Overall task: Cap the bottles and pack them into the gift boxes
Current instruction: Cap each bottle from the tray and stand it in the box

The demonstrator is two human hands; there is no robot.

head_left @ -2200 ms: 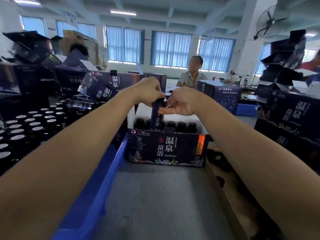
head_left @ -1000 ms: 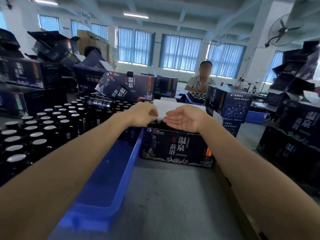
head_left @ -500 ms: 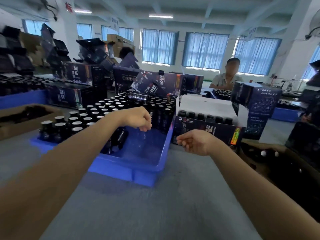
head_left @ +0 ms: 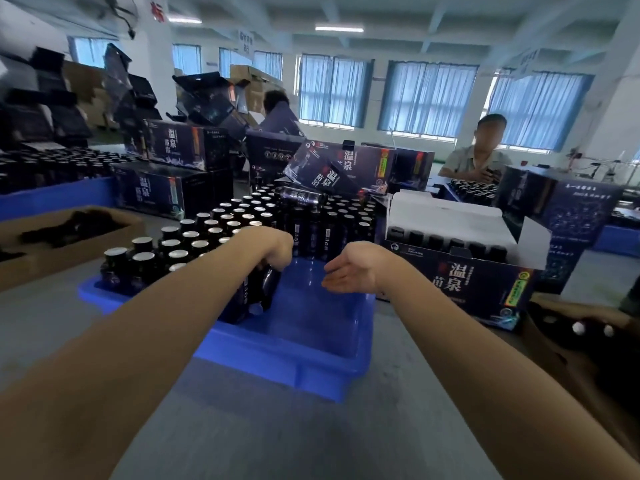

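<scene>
Where the left hand point(head_left: 273, 249) hung over the blue tray point(head_left: 287, 368) half a second ago, it now grips a leaning dark bottle point(head_left: 259, 289) inside, while the right hand point(head_left: 349, 271) has come over the tray's bare right half, fingers straight. Just right, I read 温泉 on the open gift box point(head_left: 460, 282).

Bright, even interior light: daylight through curtained windows point(head_left: 429, 98) at rear, ceiling tubes point(head_left: 339, 28) overhead. Pale glare on bottle tops point(head_left: 178, 253). Shadows soft, faint. Strong wide-angle bowing at edges; forearms point(head_left: 104, 358) nearest the lens soft; far background slightly blurred.
</scene>
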